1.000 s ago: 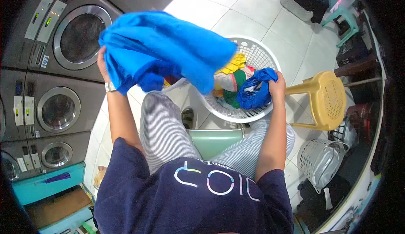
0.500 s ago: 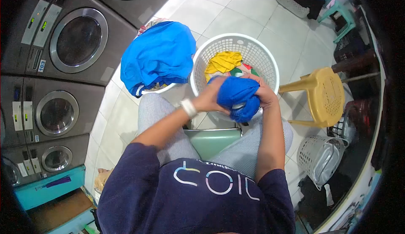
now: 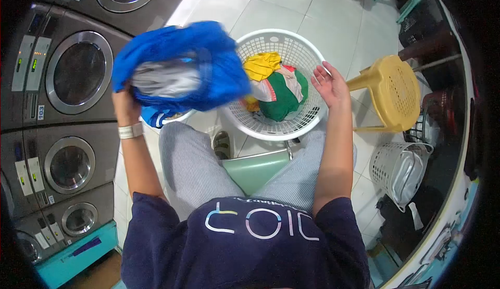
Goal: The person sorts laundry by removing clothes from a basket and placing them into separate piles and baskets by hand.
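My left hand (image 3: pixel 126 104) is closed on the edge of a blue garment (image 3: pixel 221 80) with a pale grey-white inside, held up at the left and slightly blurred. My right hand (image 3: pixel 331 85) is open and holds nothing, its fingers by the right rim of a white laundry basket (image 3: pixel 281 134). Inside that basket lie a yellow cloth (image 3: pixel 262 66), a green cloth (image 3: pixel 281 101) and some pink and white fabric. Behind the raised garment, a second white basket (image 3: pixel 183 116) with laundry is mostly hidden.
Stacked front-loading machines (image 3: pixel 79 75) line the left side. A yellow plastic stool (image 3: pixel 398 93) stands right of the basket. Farther right is a perforated basket (image 3: pixel 383 166) holding a pale bag. A green seat (image 3: pixel 258 173) shows between my legs.
The blue garment, bunched between both hands before, now hangs spread out to the left in my left hand. My right hand has let go and moved up beside the basket.
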A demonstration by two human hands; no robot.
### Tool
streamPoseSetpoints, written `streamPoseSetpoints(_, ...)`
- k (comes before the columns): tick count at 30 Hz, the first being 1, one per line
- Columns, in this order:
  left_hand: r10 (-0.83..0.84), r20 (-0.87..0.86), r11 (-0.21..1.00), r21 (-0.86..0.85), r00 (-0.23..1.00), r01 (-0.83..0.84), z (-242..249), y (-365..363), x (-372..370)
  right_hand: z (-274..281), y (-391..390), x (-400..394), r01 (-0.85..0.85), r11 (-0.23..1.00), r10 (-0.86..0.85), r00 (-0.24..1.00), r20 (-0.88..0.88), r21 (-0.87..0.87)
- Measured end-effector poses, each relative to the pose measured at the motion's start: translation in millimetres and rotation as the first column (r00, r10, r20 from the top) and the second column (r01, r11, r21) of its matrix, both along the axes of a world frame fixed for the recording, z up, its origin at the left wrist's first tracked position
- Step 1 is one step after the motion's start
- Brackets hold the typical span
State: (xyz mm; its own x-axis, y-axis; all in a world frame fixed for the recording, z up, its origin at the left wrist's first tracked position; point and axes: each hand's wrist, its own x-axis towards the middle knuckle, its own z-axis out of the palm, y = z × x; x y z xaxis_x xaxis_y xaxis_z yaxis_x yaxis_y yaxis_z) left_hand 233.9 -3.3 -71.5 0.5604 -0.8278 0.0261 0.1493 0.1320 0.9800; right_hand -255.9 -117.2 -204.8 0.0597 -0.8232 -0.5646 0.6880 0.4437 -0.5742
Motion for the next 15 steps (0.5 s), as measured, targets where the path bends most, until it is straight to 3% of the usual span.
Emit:
streamPoseSetpoints(1,0.137,-0.020,0.987,0.081,0.990,-0.135,-15.9,3.2,47.4,3.7,0.9,1.7,-0.022,1.000,0.022,0.999,0.026,-0.006)
streamPoseSetpoints(2,0.208,0.300,0.966,0.084,0.931,-0.243,-25.6,6.4,67.9,5.1,1.3,3.6,-0.046,0.999,0.047,0.997,0.054,-0.012)
streamPoseSetpoints(3,0.249,0.587,0.938,0.052,0.770,-0.342,-36.5,9.7,84.6,3.8,1.6,4.2,-0.042,0.999,0.043,0.998,0.053,-0.006)
streamPoseSetpoints(5,0.253,0.926,0.872,-0.095,0.278,-0.479,-104.7,16.0,139.6,1.1,-1.3,6.0,-0.023,1.000,0.023,0.999,-0.026,0.010)
streamPoseSetpoints(6,-0.147,0.986,0.755,0.057,-0.083,-0.654,-139.2,20.0,144.0,0.5,-1.7,5.9,-0.019,1.000,0.019,0.999,-0.028,0.013)
streamPoseSetpoints(7,-0.276,0.961,0.885,0.249,-0.013,-0.393,-173.1,19.6,154.3,0.2,-2.0,5.7,-0.008,1.000,0.009,0.999,-0.041,0.008)
streamPoseSetpoints(8,-0.577,0.664,0.709,0.696,0.476,-0.113,-214.0,19.7,169.3,0.0,-2.6,5.5,0.003,1.000,-0.003,0.999,-0.054,0.003)
streamPoseSetpoints(9,-0.632,0.616,0.609,0.770,0.471,-0.190,-219.8,21.3,133.0,0.7,-2.1,5.0,0.007,1.000,-0.007,0.998,-0.056,0.010)
streamPoseSetpoints(11,-0.407,0.346,0.441,0.885,0.845,-0.151,-177.3,0.9,63.0,2.5,-2.2,3.5,0.025,0.999,-0.023,0.996,-0.091,0.021)
streamPoseSetpoints(13,-0.741,0.572,0.346,0.774,0.352,-0.530,-196.0,-23.6,75.9,-1.3,-4.7,0.7,0.030,0.999,-0.027,0.994,-0.102,0.032)
streamPoseSetpoints(14,-0.769,0.610,0.393,0.688,0.191,-0.610,-171.6,-37.4,46.4,-5.2,-6.4,-0.9,0.034,0.999,-0.030,0.994,-0.110,0.035)
streamPoseSetpoints(15,-0.713,0.689,0.500,0.629,0.129,-0.595,-155.7,-51.9,12.1,-9.3,-7.1,-2.3,0.038,0.998,-0.032,0.993,-0.113,0.051)
